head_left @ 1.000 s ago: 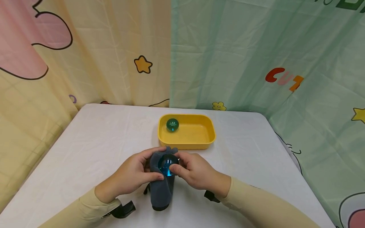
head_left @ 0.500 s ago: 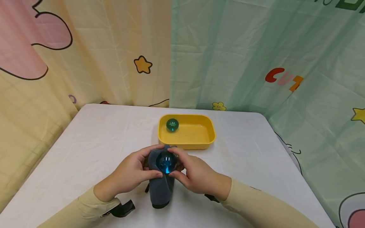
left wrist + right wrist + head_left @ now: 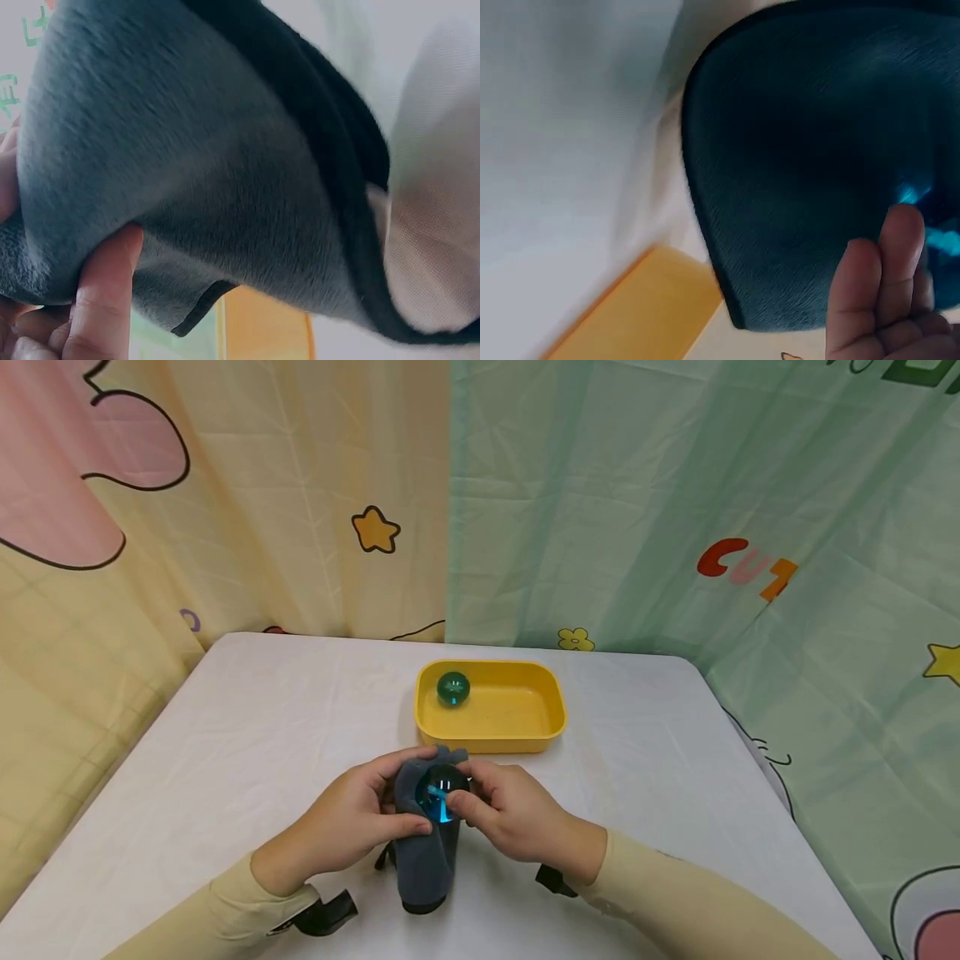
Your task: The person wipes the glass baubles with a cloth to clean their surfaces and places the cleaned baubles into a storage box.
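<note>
In the head view, a clear blue ball [image 3: 431,795] sits in a folded dark grey fleece cloth [image 3: 423,868] with black edging. My left hand [image 3: 345,818] grips the cloth around the ball's left side, thumb at the front, fingers behind. My right hand [image 3: 517,810] pinches the ball's right side, its thumb lying across the front. In the left wrist view, the cloth [image 3: 195,150] fills most of the picture, with fingers [image 3: 105,300] bunching it. Blue glints of the ball [image 3: 941,240] show beside the right fingers [image 3: 900,247] in the right wrist view, against the hanging cloth [image 3: 802,165].
A yellow tray [image 3: 517,747] stands just beyond the hands, with a green clear ball [image 3: 453,689] at its left side. A white cloth [image 3: 300,718] covers the table. Patterned curtains [image 3: 600,510] rise behind and at both sides.
My right fingers first moved over the ball's upper right, then came back to its side with the thumb across it. Ball and cloth shifted slightly away and left, then back.
</note>
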### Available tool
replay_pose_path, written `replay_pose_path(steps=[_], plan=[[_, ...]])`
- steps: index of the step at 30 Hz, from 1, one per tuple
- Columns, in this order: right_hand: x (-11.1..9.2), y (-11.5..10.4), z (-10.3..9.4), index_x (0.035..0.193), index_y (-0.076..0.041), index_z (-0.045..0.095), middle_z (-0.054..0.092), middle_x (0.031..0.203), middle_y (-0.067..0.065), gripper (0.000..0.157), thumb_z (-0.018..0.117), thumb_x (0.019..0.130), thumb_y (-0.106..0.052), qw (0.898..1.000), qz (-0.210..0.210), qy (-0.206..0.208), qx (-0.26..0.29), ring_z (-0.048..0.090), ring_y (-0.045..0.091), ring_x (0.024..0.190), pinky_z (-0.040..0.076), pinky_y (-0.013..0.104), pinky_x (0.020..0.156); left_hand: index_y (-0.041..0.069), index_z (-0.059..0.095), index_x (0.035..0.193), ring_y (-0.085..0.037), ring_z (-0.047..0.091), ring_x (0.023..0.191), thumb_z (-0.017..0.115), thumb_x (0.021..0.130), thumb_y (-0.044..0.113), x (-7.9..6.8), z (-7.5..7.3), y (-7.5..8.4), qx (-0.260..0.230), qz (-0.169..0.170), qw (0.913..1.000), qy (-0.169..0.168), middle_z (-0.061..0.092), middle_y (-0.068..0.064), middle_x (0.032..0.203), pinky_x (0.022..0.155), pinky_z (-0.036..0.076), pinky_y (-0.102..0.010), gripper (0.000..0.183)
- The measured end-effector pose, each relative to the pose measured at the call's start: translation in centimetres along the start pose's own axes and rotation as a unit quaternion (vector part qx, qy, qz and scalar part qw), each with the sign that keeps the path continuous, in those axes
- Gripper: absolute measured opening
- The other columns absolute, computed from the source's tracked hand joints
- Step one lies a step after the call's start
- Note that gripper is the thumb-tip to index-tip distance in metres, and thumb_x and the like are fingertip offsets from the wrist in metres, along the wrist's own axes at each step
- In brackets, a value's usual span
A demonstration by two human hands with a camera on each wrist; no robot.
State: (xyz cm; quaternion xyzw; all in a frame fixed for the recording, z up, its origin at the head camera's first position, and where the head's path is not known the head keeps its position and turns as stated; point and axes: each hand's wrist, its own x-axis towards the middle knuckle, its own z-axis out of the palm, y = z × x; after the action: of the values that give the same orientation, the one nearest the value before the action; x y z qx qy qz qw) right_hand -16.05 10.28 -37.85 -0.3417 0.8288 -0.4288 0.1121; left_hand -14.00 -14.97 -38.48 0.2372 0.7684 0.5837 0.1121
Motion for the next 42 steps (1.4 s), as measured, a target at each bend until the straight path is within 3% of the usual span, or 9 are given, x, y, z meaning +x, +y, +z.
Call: replay_pose_path(steps=[4,8,13,19,22,27,30,35,42], plan=[[-0.18,-0.15,0.03,0.154,-0.011,0.039,0.067,0.085,-0.003,0.058,0.068,0.105,-0.026,1.0,-0.018,0.0,-0.02,0.057,0.0,0.071,0.053,0.02,0.061,0.006,0.046,0.156,-0.011,0.074,0.099,0.085,0.09,0.019,0.08,-0.07,-0.2,0.012,-0.001,0.9999,0.008,0.071,-0.018,0.128,0.081,0.065,-0.029,0.078],[-0.27,-0.29,-0.15,0.157,-0.012,0.029,0.072,0.108,0.003,0.074,0.075,0.1,-0.02,0.997,-0.042,-0.021,-0.054,0.065,0.001,0.088,0.059,0.02,0.072,0.01,0.047,0.157,-0.012,0.074,0.101,0.086,0.09,0.02,0.15,-0.3,-0.29,0.02,-0.005,0.9997,0.012,0.069,-0.017,0.131,0.082,0.065,-0.029,0.078],[-0.18,-0.46,-0.28,0.156,-0.009,0.033,0.072,0.115,0.004,0.071,0.075,0.1,-0.017,0.994,-0.052,-0.026,-0.098,0.065,0.004,0.089,0.057,0.017,0.077,0.009,0.046,0.157,-0.014,0.074,0.1,0.086,0.089,0.02,0.15,-0.45,-0.33,0.002,-0.004,1.0,0.003,0.07,-0.018,0.128,0.082,0.065,-0.031,0.08],[-0.19,-0.46,-0.51,0.149,-0.004,0.04,0.066,0.08,-0.006,0.063,0.074,0.101,-0.026,0.995,-0.033,-0.034,-0.086,0.054,-0.001,0.066,0.05,0.016,0.062,0.005,0.046,0.156,-0.014,0.074,0.101,0.085,0.09,0.018,-0.01,-0.35,-0.26,-0.022,-0.003,0.9997,-0.007,0.069,-0.021,0.128,0.082,0.065,-0.031,0.078],[-0.13,-0.32,-0.49,0.139,-0.004,0.05,0.059,0.072,-0.008,0.047,0.069,0.104,-0.029,0.997,-0.016,-0.035,-0.06,0.048,-0.001,0.059,0.043,0.017,0.054,0.002,0.045,0.156,-0.013,0.074,0.1,0.085,0.09,0.018,-0.07,-0.22,-0.21,-0.025,-0.002,0.9996,-0.01,0.07,-0.021,0.128,0.081,0.065,-0.03,0.078],[0.08,-0.12,-0.13,0.119,-0.008,0.065,0.068,0.084,-0.005,0.025,0.059,0.11,-0.031,0.999,0.008,-0.016,-0.027,0.056,0.0,0.071,0.051,0.019,0.064,0.002,0.046,0.155,-0.012,0.073,0.094,0.084,0.091,0.018,-0.16,-0.07,-0.14,-0.017,-0.004,0.9997,-0.015,0.072,-0.019,0.122,0.078,0.065,-0.03,0.077],[0.09,-0.17,0.05,0.128,-0.007,0.064,0.072,0.093,-0.003,0.031,0.058,0.11,-0.032,1.0,0.005,-0.007,-0.02,0.059,0.001,0.077,0.056,0.02,0.071,0.005,0.046,0.156,-0.012,0.074,0.093,0.085,0.09,0.019,-0.06,-0.01,-0.12,0.0,-0.009,0.9999,-0.008,0.074,-0.017,0.12,0.077,0.065,-0.03,0.078],[-0.15,-0.46,-0.04,0.157,-0.012,0.035,0.068,0.091,-0.002,0.061,0.064,0.107,-0.031,0.999,-0.009,-0.009,-0.041,0.059,0.003,0.075,0.054,0.02,0.065,0.009,0.048,0.156,-0.012,0.075,0.096,0.087,0.089,0.021,0.15,-0.15,-0.22,0.02,-0.013,0.9997,0.004,0.073,-0.015,0.123,0.079,0.065,-0.03,0.079],[-0.3,-0.77,-0.26,0.159,-0.011,0.029,0.07,0.122,0.003,0.075,0.074,0.101,-0.024,0.991,-0.037,-0.03,-0.126,0.065,0.006,0.093,0.057,0.017,0.079,0.008,0.046,0.157,-0.012,0.073,0.099,0.085,0.09,0.02,0.18,-0.59,-0.47,0.015,-0.002,0.9999,0.003,0.071,-0.018,0.127,0.081,0.065,-0.03,0.079]])
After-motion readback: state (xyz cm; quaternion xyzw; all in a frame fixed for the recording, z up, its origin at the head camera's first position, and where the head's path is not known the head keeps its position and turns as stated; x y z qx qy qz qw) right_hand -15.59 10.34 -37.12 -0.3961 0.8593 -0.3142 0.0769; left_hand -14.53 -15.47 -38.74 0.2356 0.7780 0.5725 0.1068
